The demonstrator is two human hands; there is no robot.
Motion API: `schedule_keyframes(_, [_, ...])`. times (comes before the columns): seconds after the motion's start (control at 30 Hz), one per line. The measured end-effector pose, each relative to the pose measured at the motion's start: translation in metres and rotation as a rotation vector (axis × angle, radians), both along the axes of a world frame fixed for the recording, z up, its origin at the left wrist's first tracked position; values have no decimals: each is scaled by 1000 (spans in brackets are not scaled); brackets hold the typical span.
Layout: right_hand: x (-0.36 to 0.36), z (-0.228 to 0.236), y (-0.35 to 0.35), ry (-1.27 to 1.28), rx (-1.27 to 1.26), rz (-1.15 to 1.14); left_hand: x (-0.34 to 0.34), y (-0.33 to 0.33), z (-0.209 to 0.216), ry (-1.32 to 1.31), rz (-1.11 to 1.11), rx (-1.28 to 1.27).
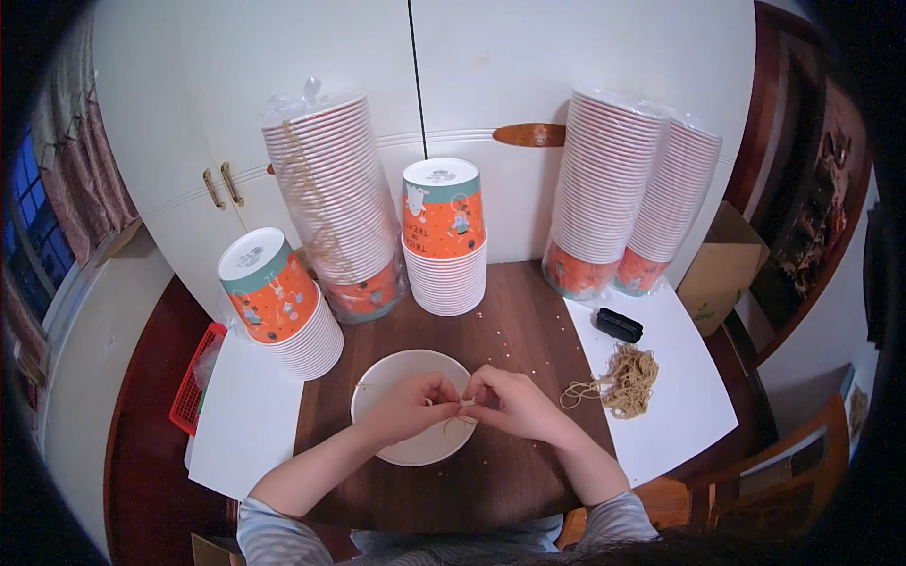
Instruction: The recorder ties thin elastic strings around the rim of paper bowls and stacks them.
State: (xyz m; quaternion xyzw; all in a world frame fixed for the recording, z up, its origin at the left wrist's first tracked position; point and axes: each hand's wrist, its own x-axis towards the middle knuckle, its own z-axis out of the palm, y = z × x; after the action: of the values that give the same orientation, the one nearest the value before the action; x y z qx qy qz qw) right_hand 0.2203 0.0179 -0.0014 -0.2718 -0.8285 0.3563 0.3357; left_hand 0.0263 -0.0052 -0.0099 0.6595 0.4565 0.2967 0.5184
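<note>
A white paper bucket (389, 377) stands mouth up on the brown table in front of me. My left hand (415, 406) reaches over its opening, and my right hand (505, 398) meets it above the bucket's right rim. The fingertips of both hands are pinched together on a thin tan string (446, 426), part of which hangs down inside the bucket. Fingers hide how the string runs between the hands. Another bit of string shows at the bucket's left rim. To the right lies a loose tangle of tan string (630, 382).
Upside-down bucket stacks stand at the left (269, 292) and centre (444, 226). Taller plastic-wrapped stacks lean at the back left (330, 189) and back right (609, 179). A black object (619, 325) sits near the string tangle. Small pale specks (505, 354) dot the table.
</note>
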Motion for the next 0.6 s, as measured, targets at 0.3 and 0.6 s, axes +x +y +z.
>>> schedule_keyframes(0.3, [-10,-3,-8,-56,-12,-90,4,2,-2,-98,138,-110])
schedule_keyframes(0.6, [-6,-28,13,157,-288,16,-4,-5,0,203,37,108])
